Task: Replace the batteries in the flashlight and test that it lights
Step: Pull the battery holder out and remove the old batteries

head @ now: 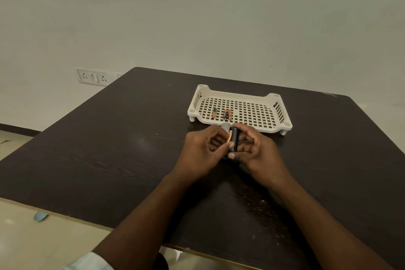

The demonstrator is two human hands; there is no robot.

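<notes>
Batteries (233, 141), dark with a copper end, are sitting between both hands just above the dark table (109, 149). Left hand (202, 149) is pinching them with curled fingers; right hand (256, 149) is closing around them. Three more batteries (227, 114) are lying in the white perforated tray (278, 112) just beyond.

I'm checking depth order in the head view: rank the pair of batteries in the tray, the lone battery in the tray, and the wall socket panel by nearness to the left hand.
From the left hand:
1. Pair of batteries, tray, ahead.
2. Lone battery, tray, close behind the pair.
3. Wall socket panel, far left.
</notes>
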